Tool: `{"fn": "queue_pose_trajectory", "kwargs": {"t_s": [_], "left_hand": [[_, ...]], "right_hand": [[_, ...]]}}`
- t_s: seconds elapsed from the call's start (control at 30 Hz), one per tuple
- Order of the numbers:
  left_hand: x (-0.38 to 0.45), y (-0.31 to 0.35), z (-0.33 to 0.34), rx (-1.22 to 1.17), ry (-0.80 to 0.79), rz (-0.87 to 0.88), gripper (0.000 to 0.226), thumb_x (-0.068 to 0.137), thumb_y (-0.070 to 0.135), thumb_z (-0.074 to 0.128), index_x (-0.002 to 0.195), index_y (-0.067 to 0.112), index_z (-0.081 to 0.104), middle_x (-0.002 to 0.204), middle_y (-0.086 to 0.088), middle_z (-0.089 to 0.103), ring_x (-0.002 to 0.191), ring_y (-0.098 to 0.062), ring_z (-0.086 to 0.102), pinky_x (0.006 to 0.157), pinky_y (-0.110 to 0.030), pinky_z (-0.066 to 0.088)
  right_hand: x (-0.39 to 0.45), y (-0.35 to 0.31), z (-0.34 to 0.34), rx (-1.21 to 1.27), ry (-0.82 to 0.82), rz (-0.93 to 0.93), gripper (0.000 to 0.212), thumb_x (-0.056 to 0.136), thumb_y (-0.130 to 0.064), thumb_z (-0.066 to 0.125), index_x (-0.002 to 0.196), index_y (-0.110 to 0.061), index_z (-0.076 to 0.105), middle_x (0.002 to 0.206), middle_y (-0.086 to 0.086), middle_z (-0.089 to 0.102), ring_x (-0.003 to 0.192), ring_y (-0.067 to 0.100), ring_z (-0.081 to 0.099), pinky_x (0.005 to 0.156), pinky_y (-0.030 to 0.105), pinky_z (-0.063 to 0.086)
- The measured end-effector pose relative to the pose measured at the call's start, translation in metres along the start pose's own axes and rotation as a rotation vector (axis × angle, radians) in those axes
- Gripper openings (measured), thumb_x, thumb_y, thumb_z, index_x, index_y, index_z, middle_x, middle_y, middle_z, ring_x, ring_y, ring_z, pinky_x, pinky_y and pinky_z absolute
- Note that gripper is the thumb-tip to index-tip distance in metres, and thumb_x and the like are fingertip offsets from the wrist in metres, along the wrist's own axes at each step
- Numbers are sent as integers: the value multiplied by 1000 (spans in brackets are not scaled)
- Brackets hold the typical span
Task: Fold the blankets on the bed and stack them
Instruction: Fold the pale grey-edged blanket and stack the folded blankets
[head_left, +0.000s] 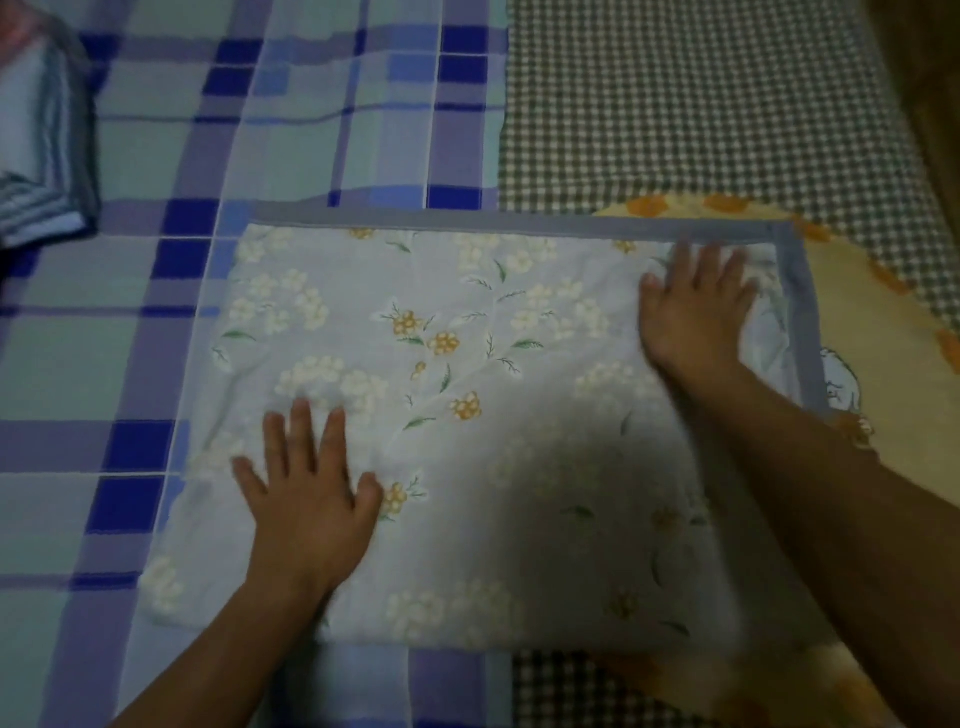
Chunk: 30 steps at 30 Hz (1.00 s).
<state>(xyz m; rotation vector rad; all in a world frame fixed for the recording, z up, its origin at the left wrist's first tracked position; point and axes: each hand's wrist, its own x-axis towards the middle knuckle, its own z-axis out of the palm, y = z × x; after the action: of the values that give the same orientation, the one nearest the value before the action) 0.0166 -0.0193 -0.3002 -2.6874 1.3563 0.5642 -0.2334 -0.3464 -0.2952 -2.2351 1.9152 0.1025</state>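
A folded floral blanket (467, 415) lies flat on the blue plaid bedsheet (130, 338). The left hand (311, 493) presses its near-left part, fingers straight and spread. The right hand (696, 312) presses near the far-right corner, fingers likewise splayed flat.

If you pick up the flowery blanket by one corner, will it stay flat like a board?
Probably not. The flowery blanket is soft folded cloth, wrinkling under the right hand, so it would likely droop and unfold. It looks thin, so probably light. The left hand presses it flat.
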Motion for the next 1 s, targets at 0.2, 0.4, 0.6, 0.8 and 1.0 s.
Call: {"fn": "queue_pose_trajectory", "kwargs": {"t_s": [0.2, 0.4, 0.6, 0.8, 1.0], "left_hand": [[116, 103, -30, 116, 140, 407, 64, 97, 68, 0, 155, 43, -8, 166, 1, -14, 150, -27, -24, 120, -59, -5], [171, -15, -26, 29, 64, -101, 70, 90, 74, -9, 152, 43, -21, 164, 1, -21, 151, -31, -20, 120, -60, -6], [116, -95, -28, -260, 24, -301, 70, 95, 71, 11, 156, 39, 1, 159, -19, 21, 143, -45, 23, 114, -63, 24], [94, -92, -6, -326, 50, -333, 68, 99, 63, 17, 148, 16, 27, 138, -25, 45, 118, -46, 52, 96, -57, 43], [98, -97, -10, -338, 12, -323, 65, 101, 61, 20, 121, 5, 46, 122, -26, 53, 106, -47, 56, 88, -55, 45]], "right_hand": [[-42, -111, 46, -116, 2, -402, 67, 99, -61, -1, 158, -30, -6, 166, 5, -12, 151, 31, -16, 121, 58, 0], [27, -56, 41, -148, -78, -179, 69, 99, -62, 0, 158, -28, -8, 167, 5, -10, 153, 27, -12, 122, 54, -5], [-27, -191, 7, 1030, 17, -195, 52, 107, -41, 23, 157, -39, 8, 165, -15, 2, 153, 11, 2, 123, 39, 11], [-26, -213, 46, 1222, -119, 77, 52, 108, -28, 33, 158, -33, 19, 162, -5, 26, 145, 14, 31, 121, 38, 27], [-197, -153, 52, 1058, -196, 82, 51, 104, -39, 34, 154, -43, 21, 162, -18, 22, 147, -1, 22, 124, 41, 21]]}}
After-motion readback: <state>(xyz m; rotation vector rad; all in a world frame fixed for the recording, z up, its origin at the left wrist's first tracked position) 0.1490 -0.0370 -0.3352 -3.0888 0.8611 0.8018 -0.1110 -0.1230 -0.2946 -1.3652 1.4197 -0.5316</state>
